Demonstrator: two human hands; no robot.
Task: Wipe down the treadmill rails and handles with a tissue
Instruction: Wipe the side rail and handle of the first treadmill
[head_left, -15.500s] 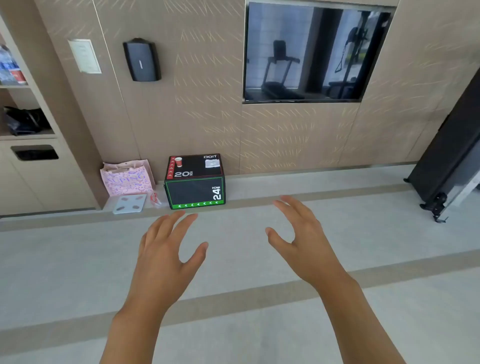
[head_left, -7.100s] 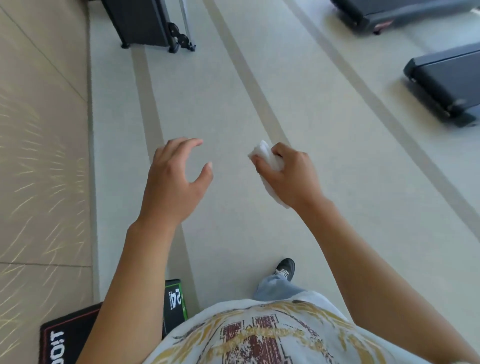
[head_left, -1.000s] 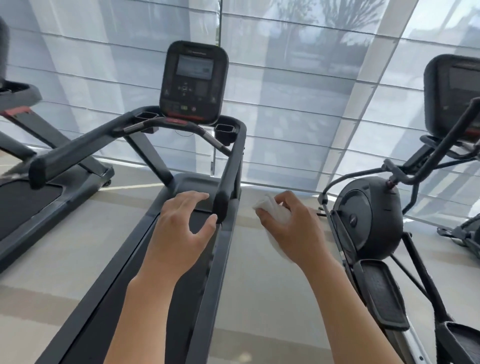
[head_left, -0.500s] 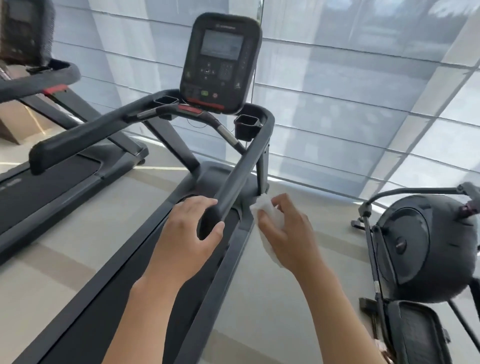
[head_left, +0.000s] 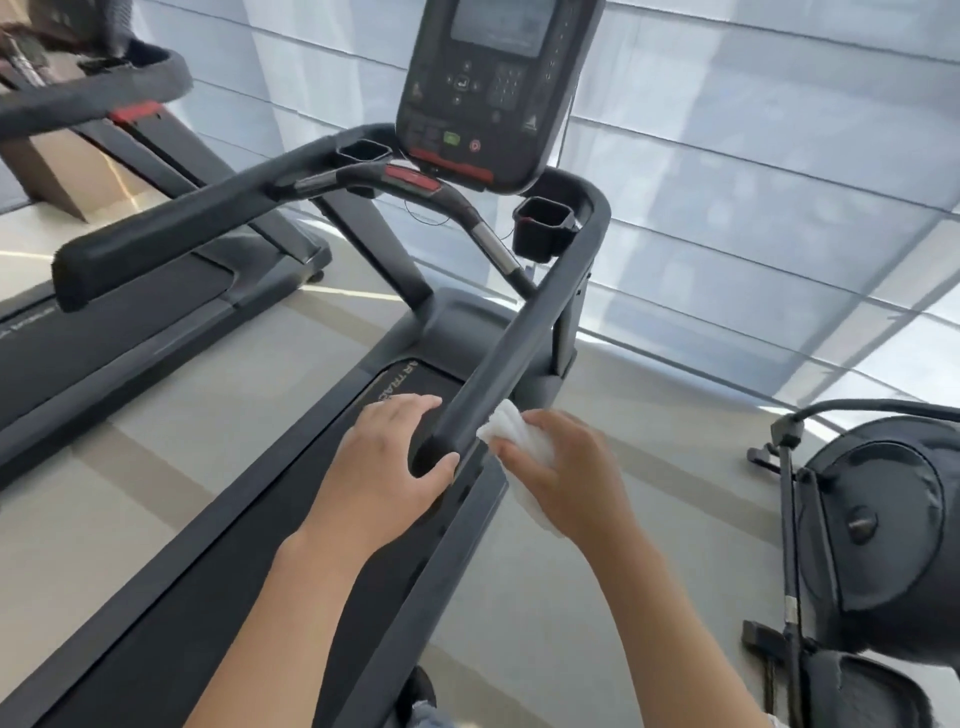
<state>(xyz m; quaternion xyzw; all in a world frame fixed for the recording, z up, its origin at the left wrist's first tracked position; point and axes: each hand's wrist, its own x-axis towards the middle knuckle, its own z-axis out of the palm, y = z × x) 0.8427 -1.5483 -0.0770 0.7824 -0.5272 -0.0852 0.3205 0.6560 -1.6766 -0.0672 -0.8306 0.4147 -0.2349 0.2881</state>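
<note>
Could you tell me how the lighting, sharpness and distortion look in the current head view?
Head view: bright backlight from the blinds leaves the console dark, its screen unreadable; wide-angle bending curves the blind lines; slight motion softness overall, yet the left hand, right hand, white tissue and right rail stay clear.

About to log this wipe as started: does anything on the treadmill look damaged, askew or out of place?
Nothing stands out. The left hand grips the end of the right rail, and the right hand presses the tissue against its side. The console and cup holder look intact.
</note>
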